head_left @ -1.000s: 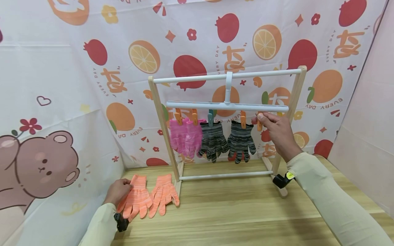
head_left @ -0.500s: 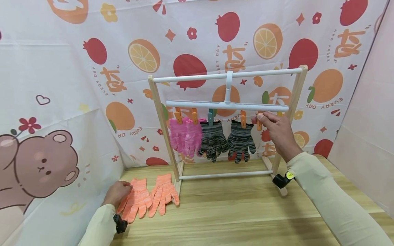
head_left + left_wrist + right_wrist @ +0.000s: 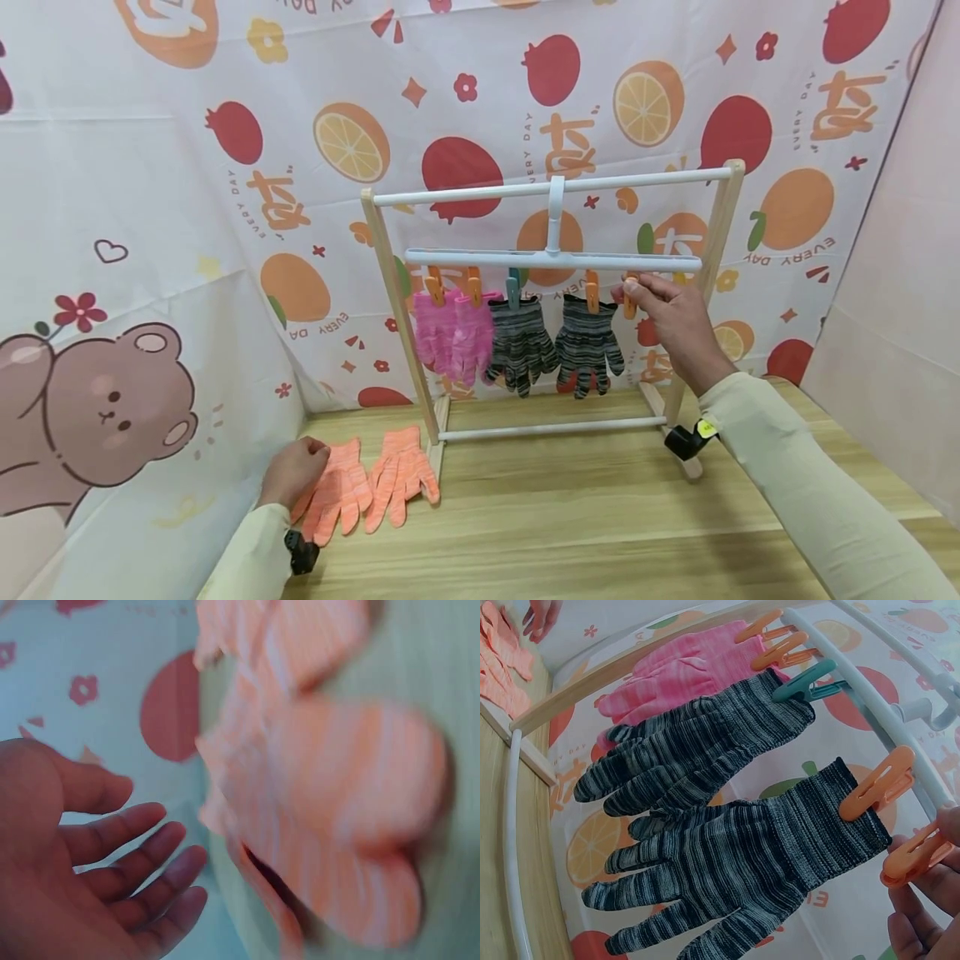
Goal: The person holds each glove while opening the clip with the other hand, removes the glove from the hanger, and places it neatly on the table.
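Note:
My right hand (image 3: 682, 333) pinches an orange clothespin (image 3: 915, 859) under the right end of the white hanger (image 3: 480, 258). Beside it, another orange clothespin (image 3: 877, 784) grips the cuff of a black-and-grey striped glove (image 3: 588, 346). A teal clothespin (image 3: 808, 684) holds a second striped glove (image 3: 522, 346), and two pink gloves (image 3: 453, 337) hang from orange clips farther left. On the table lie two orange knit gloves, the left one (image 3: 341, 492) and the right one (image 3: 402, 479). Over the left one's edge hovers my left hand (image 3: 97, 862), fingers loosely bent around nothing.
A wooden rack (image 3: 392, 308) with a white top bar (image 3: 480, 190) carries the hanger. Its lower bar (image 3: 551, 429) runs close above the wooden table (image 3: 555, 508). Printed cloth (image 3: 300, 50) walls the back and left side.
My left hand has come off the left orange glove, moving slightly up and right. That glove now lies a bit lower than a second ago. The right hand stays on its clothespin.

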### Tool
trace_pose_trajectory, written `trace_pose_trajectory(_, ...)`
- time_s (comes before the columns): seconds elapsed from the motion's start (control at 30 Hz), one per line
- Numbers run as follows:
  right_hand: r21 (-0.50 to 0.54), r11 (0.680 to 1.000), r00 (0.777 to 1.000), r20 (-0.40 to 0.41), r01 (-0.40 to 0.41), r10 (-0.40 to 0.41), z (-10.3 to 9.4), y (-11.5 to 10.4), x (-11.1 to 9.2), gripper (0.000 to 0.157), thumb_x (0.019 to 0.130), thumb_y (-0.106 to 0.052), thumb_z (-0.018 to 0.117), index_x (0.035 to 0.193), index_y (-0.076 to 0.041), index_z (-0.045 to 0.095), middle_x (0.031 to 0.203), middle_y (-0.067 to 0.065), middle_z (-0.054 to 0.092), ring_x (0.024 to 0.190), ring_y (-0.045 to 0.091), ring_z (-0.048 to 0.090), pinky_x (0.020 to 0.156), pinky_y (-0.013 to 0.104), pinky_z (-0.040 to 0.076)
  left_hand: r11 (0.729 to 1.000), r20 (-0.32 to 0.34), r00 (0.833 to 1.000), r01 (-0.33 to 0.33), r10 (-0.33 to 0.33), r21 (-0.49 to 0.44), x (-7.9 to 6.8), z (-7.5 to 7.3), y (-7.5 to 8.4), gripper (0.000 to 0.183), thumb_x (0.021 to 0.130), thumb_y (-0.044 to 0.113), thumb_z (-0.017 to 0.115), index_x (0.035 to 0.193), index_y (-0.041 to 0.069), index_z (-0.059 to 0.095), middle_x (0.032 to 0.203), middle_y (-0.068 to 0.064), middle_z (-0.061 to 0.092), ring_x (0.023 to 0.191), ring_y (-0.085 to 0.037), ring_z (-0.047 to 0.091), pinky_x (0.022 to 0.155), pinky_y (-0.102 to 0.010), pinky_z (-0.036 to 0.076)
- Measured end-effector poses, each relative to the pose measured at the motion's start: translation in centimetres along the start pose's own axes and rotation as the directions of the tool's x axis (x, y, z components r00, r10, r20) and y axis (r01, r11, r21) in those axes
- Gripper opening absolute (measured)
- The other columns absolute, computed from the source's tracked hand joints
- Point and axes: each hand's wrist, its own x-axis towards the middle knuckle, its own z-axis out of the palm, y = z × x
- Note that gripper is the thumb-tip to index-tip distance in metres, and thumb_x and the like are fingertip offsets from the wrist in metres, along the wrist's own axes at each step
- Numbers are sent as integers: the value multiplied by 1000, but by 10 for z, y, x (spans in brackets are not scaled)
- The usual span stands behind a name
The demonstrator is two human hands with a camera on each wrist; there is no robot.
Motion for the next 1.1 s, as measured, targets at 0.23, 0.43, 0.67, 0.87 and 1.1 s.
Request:
trace_pose_trajectory(0.23,-24,1000,1000,18,6,-5,-1,-1,3,52,101,-45,60,136,-6,65,127,6,70,119,14,52,101,39,39,984,-137,980,-158,146,-83,-20,12,58,30,104,18,54,117,-4,67,95,-14,69,77,-24,60,66,-40,48)
trace_pose_trajectory(0.43,-10,1000,1000,10,-11,11,-4,-1,5,54,101,-45,61,140,-7,61,129,9,69,119,15,52,106,43,37,910,-221,920,-367,325,-191,-40,21,137,20,104,20,59,110,7,73,101,-9,73,85,-23,67,72,-41,53)
trace_pose_trajectory(0.67,-22,999,999,17,-27,27,-6,3,4,57,101,-49,60,136,-4,64,142,13,58,130,22,46,112,51,32,764,-279,824,-564,494,-314,-53,34,225,16,102,18,63,109,9,74,101,-7,74,91,-21,69,75,-40,57)
trace_pose_trajectory(0.87,-6,999,1000,5,-31,31,-3,10,-1,56,101,-47,60,136,-4,64,143,15,56,129,25,49,110,49,37,705,-251,775,-632,580,-322,-58,50,279,21,104,19,60,115,7,73,104,-5,72,88,-17,65,74,-37,55)
trace_pose_trajectory(1.1,18,996,994,-58,-87,88,8,19,0,59,100,-49,61,133,0,64,133,12,56,115,31,49,93,40,41,684,-281,756,-654,591,-323,-60,62,320,24,104,17,59,122,8,71,107,-3,69,89,-16,63,76,-36,53)
